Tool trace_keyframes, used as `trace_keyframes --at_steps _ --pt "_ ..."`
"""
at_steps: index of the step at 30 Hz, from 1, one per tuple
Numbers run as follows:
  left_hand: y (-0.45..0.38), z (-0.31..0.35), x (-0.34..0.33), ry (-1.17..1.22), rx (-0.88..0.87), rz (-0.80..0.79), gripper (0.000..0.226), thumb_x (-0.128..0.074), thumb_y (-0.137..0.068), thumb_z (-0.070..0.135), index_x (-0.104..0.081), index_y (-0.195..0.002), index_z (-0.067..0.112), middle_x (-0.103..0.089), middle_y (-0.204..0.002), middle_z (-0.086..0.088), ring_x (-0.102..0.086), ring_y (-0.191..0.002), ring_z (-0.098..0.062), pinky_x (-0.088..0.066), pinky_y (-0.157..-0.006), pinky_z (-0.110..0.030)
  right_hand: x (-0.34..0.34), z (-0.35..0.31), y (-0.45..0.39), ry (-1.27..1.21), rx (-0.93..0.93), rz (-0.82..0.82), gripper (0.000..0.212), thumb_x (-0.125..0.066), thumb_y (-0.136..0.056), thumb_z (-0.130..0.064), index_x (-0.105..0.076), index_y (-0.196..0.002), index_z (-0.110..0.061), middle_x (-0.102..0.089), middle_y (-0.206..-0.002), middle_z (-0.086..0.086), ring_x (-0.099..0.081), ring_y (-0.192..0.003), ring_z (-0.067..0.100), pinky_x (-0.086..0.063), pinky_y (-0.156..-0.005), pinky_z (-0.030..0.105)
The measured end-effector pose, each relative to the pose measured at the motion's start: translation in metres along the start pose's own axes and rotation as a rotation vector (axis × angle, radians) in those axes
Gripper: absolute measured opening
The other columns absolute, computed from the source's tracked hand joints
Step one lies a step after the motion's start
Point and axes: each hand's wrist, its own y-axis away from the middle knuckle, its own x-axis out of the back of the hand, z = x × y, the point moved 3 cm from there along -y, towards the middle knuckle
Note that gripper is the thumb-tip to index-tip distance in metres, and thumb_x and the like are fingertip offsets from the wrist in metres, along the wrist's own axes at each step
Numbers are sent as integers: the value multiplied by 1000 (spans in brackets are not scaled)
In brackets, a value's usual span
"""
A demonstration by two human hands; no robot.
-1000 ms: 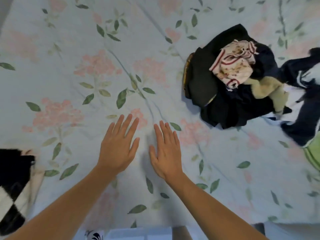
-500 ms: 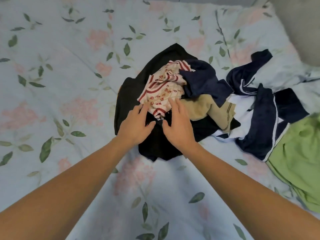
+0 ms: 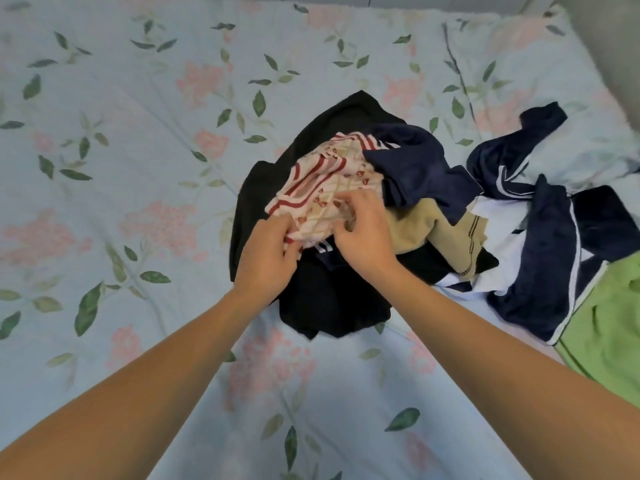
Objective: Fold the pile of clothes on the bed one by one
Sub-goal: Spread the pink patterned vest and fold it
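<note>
**Entry: patterned garment, now taken in hand**

Item. Cream garment with red stripes and a small print [image 3: 325, 181], lying on top of the pile of clothes [image 3: 363, 237], which sits toward the right side of the bed [image 3: 138, 168], closer to its head end than its foot.

Change. A second ago both hands lay flat on bare sheet, well apart from the pile. Half a second ago they had reached the pile, with fingers laid on its near side. Now the left hand [image 3: 268, 256] pinches the garment's near edge, thumb and fingers closed on the cloth, and the right hand [image 3: 363, 233] has its fingers curled into the fabric beside it. The garment looks bunched up toward the hands.

Also in the pile. Black garment [image 3: 329, 303] underneath, navy piece [image 3: 419, 174] and tan piece [image 3: 440, 233] just beside; a navy-and-white garment [image 3: 554, 258] and a green one [image 3: 609, 327] toward the right edge.

Assessment. The selection appears made: this is likely the next piece to fold. It has yet to be lifted clear and spread on open sheet. The navy piece overlaps its far side and may drag along.
</note>
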Motion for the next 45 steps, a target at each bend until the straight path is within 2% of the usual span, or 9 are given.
trace_keyframes --at_steps 6,11,17,22,26,30,36,40,45 --pt "75 -23 52 -164 -242 -82 18 -69 -81 13 -55 -91 15 -54 -96 2 -42 -90 -17 -35 -63 -24 -30 -54 -2 143 200 -185 76 -62 -81 -7 -45 -153 -24 -39 -160 2 -32 -148 24 -24 -122 37" --pt "140 -76 89 -223 -281 -144 27 -79 -73 6 -59 -90 13 -58 -98 2 -47 -91 -22 -41 -58 -27 -80 -79 23 441 101 -526 71 -66 -85 -19 -45 -152 -29 -66 -130 -1 -52 -130 26 -28 -116 47" --pt "233 -149 143 -196 -226 -132 39 -81 -66 -1 -59 -92 17 -58 -100 3 -49 -90 -22 -44 -60 -27 -156 -107 107 645 176 -660 25 -68 -91 -38 -64 -113 -26 -52 -116 0 -46 -111 26 -42 -95 44" --pt "325 -223 188 -294 -119 -180 39 -88 -57 5 -60 -78 21 -63 -92 8 -52 -89 -21 -37 -72 -33 -223 -127 222 562 175 -754 12 -62 -90 -26 -51 -89 -21 -50 -103 -1 -51 -103 28 -37 -79 40" --pt "387 -268 217 -245 -14 -232 25 -81 -72 43 -65 -80 26 -63 -86 14 -55 -94 -17 -35 -78 -32 -264 -147 286 463 180 -661 39 -68 -85 -28 -51 -120 -24 -53 -126 -3 -50 -111 26 -44 -85 44" --pt "391 -283 220 26 270 -151 25 -88 -78 33 -65 -80 24 -60 -84 14 -55 -85 -5 -43 -75 -24 -282 -153 286 450 56 -506 68 -70 -87 -25 -41 -148 -24 -54 -134 2 -50 -115 25 -48 -93 47" --pt "351 -271 184 194 604 -261 67 -93 -71 35 -56 -124 20 -55 -115 4 -59 -103 -15 -51 -89 -34 -272 -148 259 311 34 -435 8 -62 -95 -13 -65 -102 -14 -58 -97 0 -54 -92 23 -49 -79 40" --pt "346 -264 174 305 779 -261 32 -84 -80 14 -62 -100 23 -60 -91 6 -64 -96 -23 -50 -78 -30 -244 -164 268 121 -78 -542 11 -59 -95 -10 -57 -97 -21 -64 -94 -6 -60 -86 13 -49 -73 29" --pt "375 -240 174 112 390 -396 17 -72 -83 14 -61 -84 27 -60 -83 6 -57 -79 -15 -44 -68 -31 -220 -157 291 354 -30 -855 26 -64 -76 -12 -46 -82 -30 -51 -86 -7 -51 -85 24 -40 -70 34"
